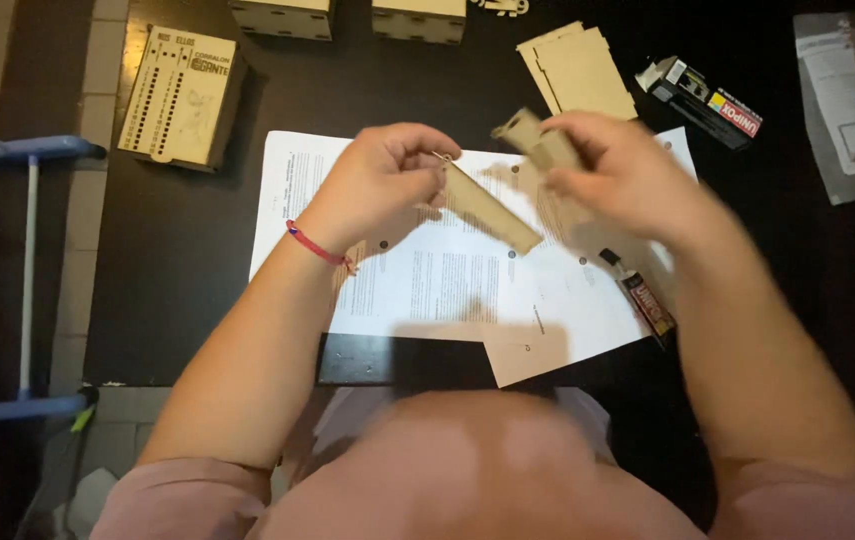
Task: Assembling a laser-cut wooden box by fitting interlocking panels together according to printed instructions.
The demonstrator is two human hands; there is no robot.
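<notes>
My left hand (387, 175) pinches one end of a long flat wooden strip (492, 210), which slants down to the right above white printed sheets (427, 280) on a black table. My right hand (612, 170), blurred by motion, holds a smaller tan wooden piece (537, 140) just above the strip's upper end. The two pieces are close together; I cannot tell whether they touch. A red string bracelet (317, 245) is on my left wrist.
A glue tube (639, 295) lies on the paper right of my hands. Flat wooden panels (577, 70) and a glue carton (712, 105) sit at the back right. A laser-cut wooden box (182, 95) stands at back left, two more boxes (347, 15) at the top. Plastic sleeve (847, 100) far right.
</notes>
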